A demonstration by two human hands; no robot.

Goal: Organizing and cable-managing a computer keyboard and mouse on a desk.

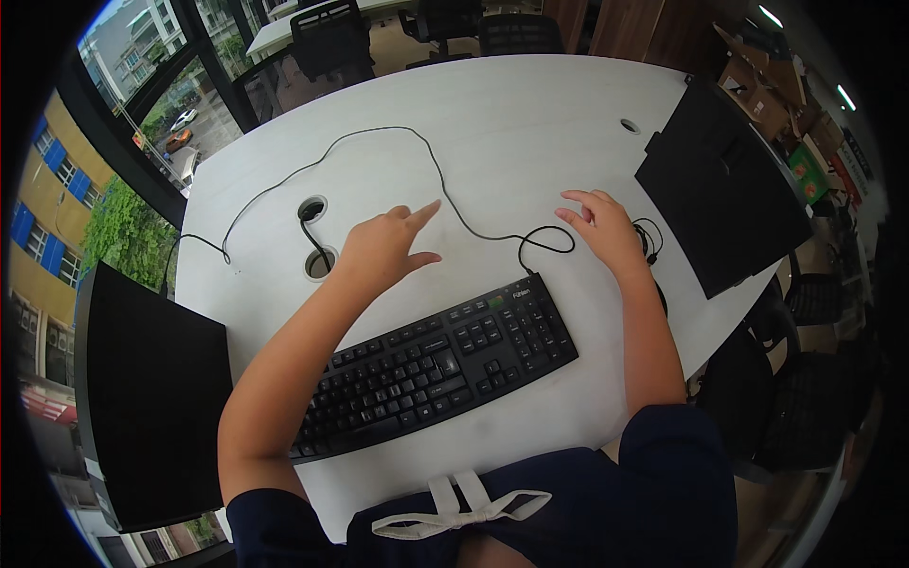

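Observation:
Over the white table [497, 163] my left hand [387, 245] holds nothing; its index finger and thumb are spread apart, pointing right. My right hand [600, 224] is also empty, fingers bent and a gap between thumb and index finger. Between and below the hands lies a black Fuhlen keyboard [440, 369], tilted up to the right, its left end partly covered by my left forearm. From its top edge a thin black cable [444, 188] forms a loop near my right hand, then runs in a wide arc to the left edge of the table.
One black monitor [153, 397] stands at the left, another black panel [731, 184] at the right. Two cable holes [321, 263] lie left of my left hand. A bundled black cable [648, 241] sits beside my right wrist. Chairs [330, 42] and cardboard boxes [756, 99] stand beyond the table.

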